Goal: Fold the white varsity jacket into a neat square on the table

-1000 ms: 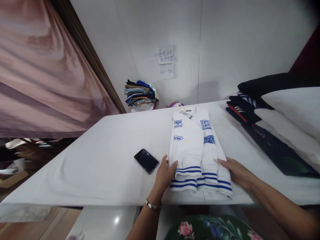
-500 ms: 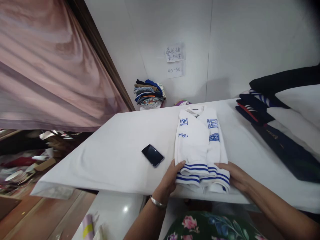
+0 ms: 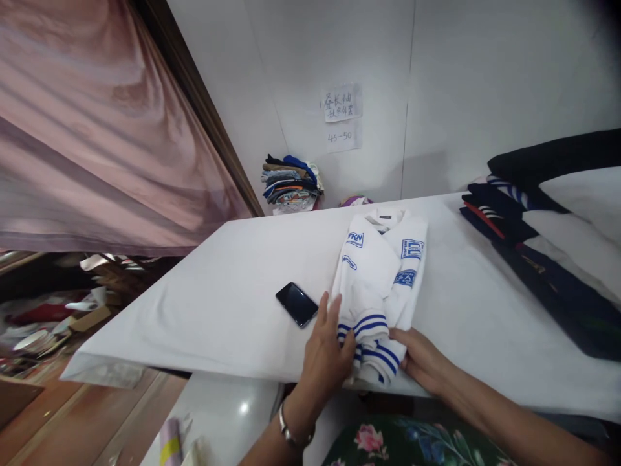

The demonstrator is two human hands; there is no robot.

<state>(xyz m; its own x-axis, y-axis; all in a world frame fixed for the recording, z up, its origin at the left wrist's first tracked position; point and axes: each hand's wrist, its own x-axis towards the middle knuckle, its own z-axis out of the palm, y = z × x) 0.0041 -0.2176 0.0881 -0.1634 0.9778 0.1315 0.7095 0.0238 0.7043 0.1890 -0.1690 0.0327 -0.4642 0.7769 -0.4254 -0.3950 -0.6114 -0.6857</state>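
Observation:
A white jacket point(image 3: 373, 272) with blue lettering patches and blue-striped cuffs and hem lies on the table, collar away from me. Its lower end is bunched near the front edge. My left hand point(image 3: 327, 346) rests at the lower left side, fingers stretched out and spread, thumb against the striped cuff. At the lower right edge, my right hand point(image 3: 420, 359) pinches the jacket with the thumb on top; its other fingers are partly hidden. A black phone point(image 3: 296, 304) lies left of the jacket.
The white-covered table point(image 3: 208, 298) runs to the wall. Folded dark and white garments point(image 3: 548, 259) are piled at the right. Behind the far edge stands a stack of folded clothes point(image 3: 291, 184). A pink curtain point(image 3: 107, 129) hangs at the left. Handwritten paper notes point(image 3: 342, 116) are on the wall.
The jacket's lower end has been drawn together and shifted left, so it is narrower and tilted. My left hand has let go of its pinch and spread its fingers; my right hand moved left.

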